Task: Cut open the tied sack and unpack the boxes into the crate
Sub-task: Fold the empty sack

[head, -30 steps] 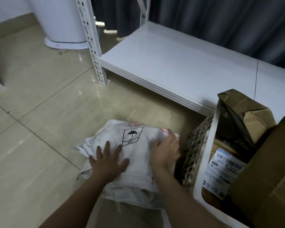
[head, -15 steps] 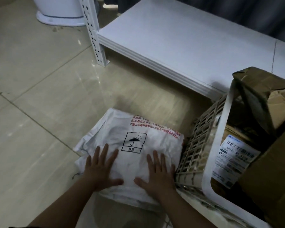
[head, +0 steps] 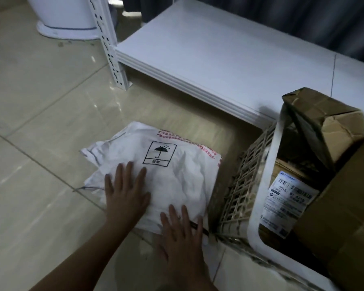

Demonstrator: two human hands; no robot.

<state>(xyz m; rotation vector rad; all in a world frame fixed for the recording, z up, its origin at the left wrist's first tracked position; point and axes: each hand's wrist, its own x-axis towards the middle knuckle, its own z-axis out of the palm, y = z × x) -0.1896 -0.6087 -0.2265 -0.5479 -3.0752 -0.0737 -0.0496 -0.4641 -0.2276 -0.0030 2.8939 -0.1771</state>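
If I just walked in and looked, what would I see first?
You'd first see two hands pressed flat on a folded white sack lying on the tiled floor: the left hand nearer its middle, the right hand on its near edge. The sack has a black umbrella sign printed on it. Just right of it stands a white crate stuffed with brown cardboard boxes.

Crinkled woven sack (head: 172,175), glossy floor tiles (head: 40,101), cardboard boxes (head: 334,127)
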